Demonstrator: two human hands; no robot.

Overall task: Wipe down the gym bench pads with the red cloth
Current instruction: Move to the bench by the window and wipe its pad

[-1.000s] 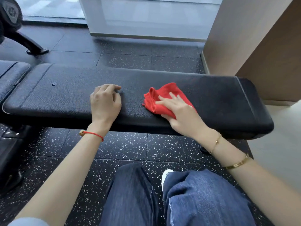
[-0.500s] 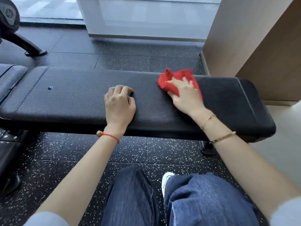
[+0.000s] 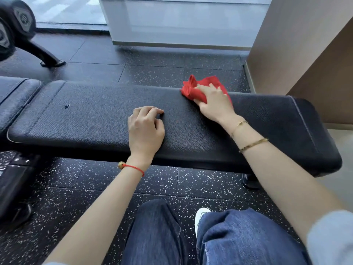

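Observation:
A long black bench pad (image 3: 95,119) runs across the view in front of me. My right hand (image 3: 214,103) presses the bunched red cloth (image 3: 193,88) onto the pad's far edge, right of centre. Part of the cloth sticks out past that far edge. My left hand (image 3: 145,129) rests on the middle of the pad with its fingers curled under and nothing in it. A second, smaller black pad (image 3: 13,98) joins the long one at the far left. A small nick (image 3: 66,106) marks the long pad's left half.
Black speckled rubber floor (image 3: 107,186) lies under and around the bench. A dumbbell rack foot (image 3: 51,62) stands at the back left. A beige wall (image 3: 298,46) rises right of the bench end. My knees in blue jeans (image 3: 229,238) are just below the bench.
My right hand has slid the red cloth from the near middle of the pad away to its far edge and to the right. My left hand stays resting on the pad.

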